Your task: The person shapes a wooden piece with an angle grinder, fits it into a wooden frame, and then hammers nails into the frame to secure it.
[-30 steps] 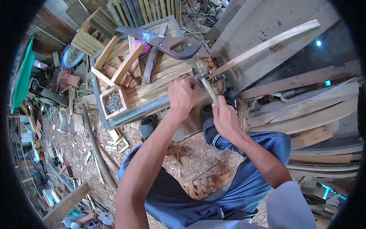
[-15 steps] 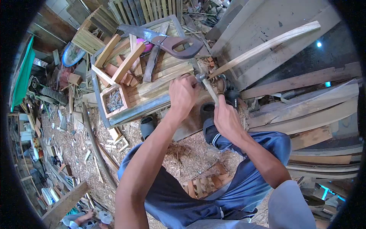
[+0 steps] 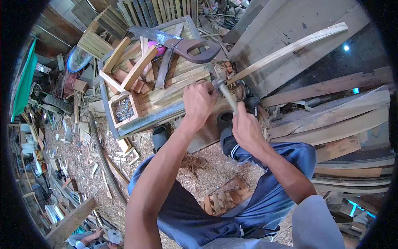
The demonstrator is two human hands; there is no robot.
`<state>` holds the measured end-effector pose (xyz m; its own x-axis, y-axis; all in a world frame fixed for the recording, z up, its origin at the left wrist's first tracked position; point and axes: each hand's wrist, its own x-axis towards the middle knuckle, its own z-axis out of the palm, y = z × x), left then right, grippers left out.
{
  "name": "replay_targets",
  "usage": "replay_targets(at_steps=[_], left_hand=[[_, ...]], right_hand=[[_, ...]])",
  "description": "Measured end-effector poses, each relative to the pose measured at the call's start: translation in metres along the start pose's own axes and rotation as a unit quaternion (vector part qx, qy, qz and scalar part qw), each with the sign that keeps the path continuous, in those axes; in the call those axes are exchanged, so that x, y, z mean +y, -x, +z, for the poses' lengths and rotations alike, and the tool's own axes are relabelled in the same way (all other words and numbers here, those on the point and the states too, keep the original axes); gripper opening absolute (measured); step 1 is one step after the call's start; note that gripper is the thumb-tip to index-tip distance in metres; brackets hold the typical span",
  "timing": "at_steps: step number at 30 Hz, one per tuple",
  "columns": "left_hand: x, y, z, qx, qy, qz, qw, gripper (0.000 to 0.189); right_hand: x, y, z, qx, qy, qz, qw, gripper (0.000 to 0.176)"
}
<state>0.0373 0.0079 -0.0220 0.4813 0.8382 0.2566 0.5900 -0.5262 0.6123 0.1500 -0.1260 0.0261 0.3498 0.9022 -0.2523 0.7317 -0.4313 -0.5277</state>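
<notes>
The right hand [image 3: 247, 129], grip clenched on the hammer [image 3: 229, 99], has tipped it slightly up, while the left hand [image 3: 199, 101] stays closed beside the wooden strip [image 3: 290, 47], its contents hidden.

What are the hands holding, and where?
The right hand grips the hammer by its handle's lower end. What the left hand holds cannot be told.

My forearms are bare, as are my left hand [image 3: 199, 101] and right hand [image 3: 246, 128]. I wear loose dark blue shorts [image 3: 265, 199] with thin white piping [image 3: 234, 152] near one hem; a pale grey-blue shirt [image 3: 315, 224] shows beside them.
</notes>
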Motion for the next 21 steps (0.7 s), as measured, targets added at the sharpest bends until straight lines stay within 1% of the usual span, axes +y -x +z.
replay_targets(at_steps=[3, 4, 7, 10, 13, 16, 19, 21], left_hand=[[0.002, -0.003, -0.002, 0.001, 0.006, 0.004, 1.000, 0.008], [0.001, -0.003, -0.001, 0.002, 0.009, 0.003, 1.000, 0.008], [0.000, -0.002, 0.002, -0.001, -0.034, 0.000, 0.999, 0.008], [0.000, -0.003, 0.003, 0.019, -0.005, 0.008, 1.000, 0.009], [-0.001, -0.002, 0.004, 0.014, -0.012, 0.005, 1.000, 0.011], [-0.003, -0.002, 0.003, -0.003, -0.016, 0.010, 1.000, 0.013], [-0.001, -0.002, 0.002, -0.008, -0.051, 0.038, 0.998, 0.014], [0.000, -0.002, 0.000, -0.027, -0.068, 0.053, 0.996, 0.014]], right_hand=[[0.005, 0.000, 0.003, -0.007, 0.009, -0.004, 1.000, 0.020], [0.005, 0.001, 0.004, 0.016, -0.008, -0.027, 0.999, 0.020], [0.001, 0.003, 0.004, 0.045, -0.015, -0.030, 0.998, 0.019], [0.009, 0.000, 0.010, 0.005, 0.030, -0.005, 1.000, 0.019], [0.006, 0.002, 0.007, 0.053, -0.001, -0.038, 0.998, 0.021], [0.003, -0.001, 0.003, 0.075, -0.025, -0.036, 0.996, 0.021], [0.015, -0.009, 0.007, 0.072, -0.016, -0.023, 0.997, 0.019], [0.020, -0.012, 0.004, 0.070, -0.014, -0.006, 0.997, 0.019]])
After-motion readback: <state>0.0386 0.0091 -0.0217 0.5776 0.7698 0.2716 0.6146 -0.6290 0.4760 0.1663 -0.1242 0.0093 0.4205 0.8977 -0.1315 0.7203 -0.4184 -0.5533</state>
